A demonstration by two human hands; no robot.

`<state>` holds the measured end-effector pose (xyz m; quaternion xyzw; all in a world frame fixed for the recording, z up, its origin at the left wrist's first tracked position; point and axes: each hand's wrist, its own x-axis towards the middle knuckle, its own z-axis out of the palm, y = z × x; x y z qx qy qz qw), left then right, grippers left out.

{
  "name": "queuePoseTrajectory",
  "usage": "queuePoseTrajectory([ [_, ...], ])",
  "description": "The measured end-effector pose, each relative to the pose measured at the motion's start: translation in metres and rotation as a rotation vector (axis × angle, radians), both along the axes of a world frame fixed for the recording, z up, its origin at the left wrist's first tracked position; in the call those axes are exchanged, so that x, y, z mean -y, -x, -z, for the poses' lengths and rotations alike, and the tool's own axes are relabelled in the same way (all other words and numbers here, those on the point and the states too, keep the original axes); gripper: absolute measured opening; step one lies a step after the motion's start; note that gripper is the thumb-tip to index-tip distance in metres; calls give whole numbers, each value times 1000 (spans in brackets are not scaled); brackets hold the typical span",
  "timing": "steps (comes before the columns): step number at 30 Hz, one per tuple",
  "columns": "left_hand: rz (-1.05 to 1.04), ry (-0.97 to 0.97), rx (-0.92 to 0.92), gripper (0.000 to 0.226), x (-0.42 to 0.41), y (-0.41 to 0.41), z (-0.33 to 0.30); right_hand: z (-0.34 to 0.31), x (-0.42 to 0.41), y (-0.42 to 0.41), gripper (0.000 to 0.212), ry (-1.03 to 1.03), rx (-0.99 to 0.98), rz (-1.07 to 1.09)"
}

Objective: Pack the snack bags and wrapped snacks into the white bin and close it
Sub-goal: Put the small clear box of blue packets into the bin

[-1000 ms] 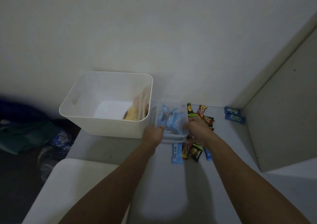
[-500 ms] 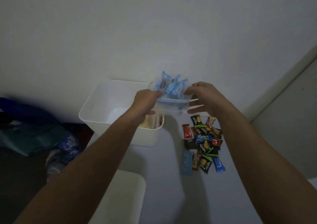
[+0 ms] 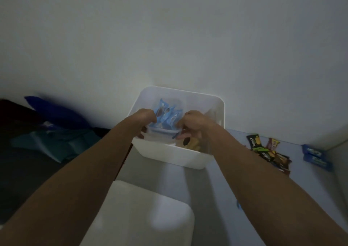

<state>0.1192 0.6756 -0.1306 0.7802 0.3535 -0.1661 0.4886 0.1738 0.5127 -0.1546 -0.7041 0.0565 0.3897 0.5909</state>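
Two hands, left hand (image 3: 146, 118) and right hand (image 3: 192, 123), grip opposite ends of a clear tub (image 3: 162, 132) of blue wrapped snacks (image 3: 167, 115), lowering it inside the white bin (image 3: 169, 155). Next, seemingly: release, then fetch the loose snacks (image 3: 269, 154) lying right.

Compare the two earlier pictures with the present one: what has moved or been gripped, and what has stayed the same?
The clear tub of blue wrapped snacks went from the table, up and leftward, and now sits low inside the white bin. The left hand and right hand have gripped its sides throughout. The loose snack pile, the blue packets and the white lid stayed on the table.
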Motion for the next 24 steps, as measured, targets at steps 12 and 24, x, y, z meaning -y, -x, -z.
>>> queuePoseTrajectory([
  [12, 340, -322, -165, 36, -19, -24, 46, 65, -37, -10, 28, 103, -78, -36],
  [24, 144, -585, 401, 18, -56, -28, 60, 66, -56, -9, 19, 325, 7, -247],
])
